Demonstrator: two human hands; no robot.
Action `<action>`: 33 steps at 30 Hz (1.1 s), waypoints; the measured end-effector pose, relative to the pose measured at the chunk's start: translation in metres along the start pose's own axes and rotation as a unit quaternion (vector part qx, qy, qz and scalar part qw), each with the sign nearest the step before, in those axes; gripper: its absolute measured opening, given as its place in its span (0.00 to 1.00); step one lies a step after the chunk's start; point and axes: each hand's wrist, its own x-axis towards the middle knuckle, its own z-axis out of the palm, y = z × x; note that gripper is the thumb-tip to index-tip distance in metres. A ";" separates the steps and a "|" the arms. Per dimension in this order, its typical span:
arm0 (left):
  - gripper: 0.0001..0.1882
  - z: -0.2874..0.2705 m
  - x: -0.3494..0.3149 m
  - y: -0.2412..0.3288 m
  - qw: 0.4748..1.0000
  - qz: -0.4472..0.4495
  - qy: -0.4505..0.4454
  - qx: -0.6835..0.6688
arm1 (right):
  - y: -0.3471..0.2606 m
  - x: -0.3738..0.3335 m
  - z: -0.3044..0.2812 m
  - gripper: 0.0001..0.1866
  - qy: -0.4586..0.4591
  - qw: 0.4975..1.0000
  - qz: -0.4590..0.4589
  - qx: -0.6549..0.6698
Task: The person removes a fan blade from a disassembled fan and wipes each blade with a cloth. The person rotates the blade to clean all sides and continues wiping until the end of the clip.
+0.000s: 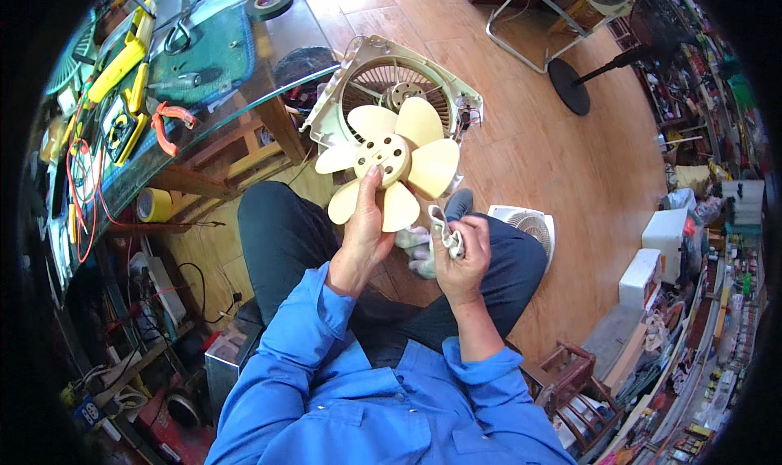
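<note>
The cream fan blade (383, 157) is up over my knees, face toward me, round, so no long axis to follow, just six blades fanning off a holed hub. My left hand (363, 235) has it from below, thumb pressed on the hub's lower edge, the other fingers out of sight behind. And here's the relation that counts: my right hand (466, 257), closed around a bunched grey-white cloth (444, 235), sits below and right of the fan blade, near its lowest blades; whether cloth and plastic touch, I can't tell. Left is the nearer hand, right has only a short way up and leftward to the hub. Just beyond the fan blade, the open fan housing (326, 125) stands on the wooden floor (586, 163). Off to its upper left, the glass-topped counter carries a green mat (213, 66) and red-handled pliers (169, 126); far right, crowded shelves.
</note>
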 end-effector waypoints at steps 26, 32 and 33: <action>0.34 0.004 -0.019 0.001 0.961 -0.129 -0.234 -0.077 | -0.093 0.069 -0.008 0.09 0.065 0.958 0.148 0.237; 0.32 -0.009 -0.010 0.004 0.983 -0.043 -0.176 -0.006 | -0.046 0.025 -0.004 0.12 -0.106 0.980 0.136 0.097; 0.31 -0.012 -0.006 0.003 0.987 -0.045 -0.156 0.001 | -0.033 0.018 -0.007 0.12 -0.102 0.983 0.145 0.051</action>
